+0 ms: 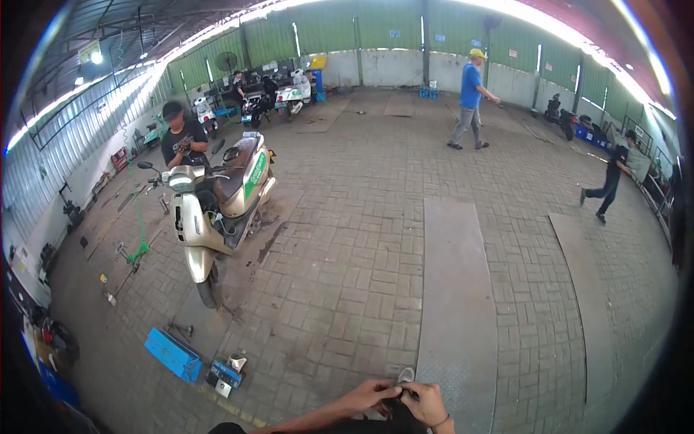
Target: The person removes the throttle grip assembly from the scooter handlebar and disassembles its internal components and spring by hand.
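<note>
My left hand [370, 396] reaches in from the lower left, its fingers pinched together in front of my body. Close against it is my right hand [426, 402], also with bent, closed fingers and a thin dark band at the wrist. The fingertips of both hands meet around a small dark thing [400, 388]. It is too small and too covered to name. Just beyond the hands, the tip of a grey shoe [407, 374] shows on the floor.
A gold scooter [189, 217] stands front left, with a person [189, 137] behind it. Nearer lie a blue toolbox [173, 354] and small boxes [225, 375]. Metal plates [455, 282] cover part of the brick floor. Two people walk at the right; more scooters [293, 94] stand behind.
</note>
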The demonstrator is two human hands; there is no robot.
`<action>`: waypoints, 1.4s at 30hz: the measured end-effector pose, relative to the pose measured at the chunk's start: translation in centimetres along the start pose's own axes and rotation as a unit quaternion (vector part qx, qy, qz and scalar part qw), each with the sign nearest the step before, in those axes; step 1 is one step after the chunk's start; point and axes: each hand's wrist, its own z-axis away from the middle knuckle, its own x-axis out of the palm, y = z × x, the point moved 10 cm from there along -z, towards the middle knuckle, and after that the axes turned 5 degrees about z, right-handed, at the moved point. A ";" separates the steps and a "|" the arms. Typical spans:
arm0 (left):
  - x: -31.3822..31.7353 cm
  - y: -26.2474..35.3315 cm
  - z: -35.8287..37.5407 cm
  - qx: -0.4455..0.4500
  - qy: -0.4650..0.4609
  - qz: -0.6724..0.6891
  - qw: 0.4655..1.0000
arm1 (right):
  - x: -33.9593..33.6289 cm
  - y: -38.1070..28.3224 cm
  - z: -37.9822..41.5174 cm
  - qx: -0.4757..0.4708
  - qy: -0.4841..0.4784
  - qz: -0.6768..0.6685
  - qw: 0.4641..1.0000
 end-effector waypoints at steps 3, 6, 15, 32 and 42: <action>-2.5 7.2 -6.4 0.007 0.076 -0.015 0.997 | -2.9 2.7 -10.3 -0.056 -0.054 0.004 0.997; -4.1 15.3 -10.7 0.031 0.119 0.030 0.992 | -4.6 2.3 -21.1 -0.128 -0.133 -0.012 0.983; -16.3 34.5 -27.1 0.107 0.215 0.129 0.962 | -4.9 6.7 -51.1 -0.241 -0.265 0.019 0.933; -38.5 86.3 -65.3 0.277 0.157 -0.330 0.889 | -13.9 24.4 -112.6 0.081 -0.069 -0.283 0.953; -63.1 109.0 -74.3 0.301 0.383 -0.024 0.873 | -3.4 18.0 -154.6 0.006 -0.309 -0.188 0.932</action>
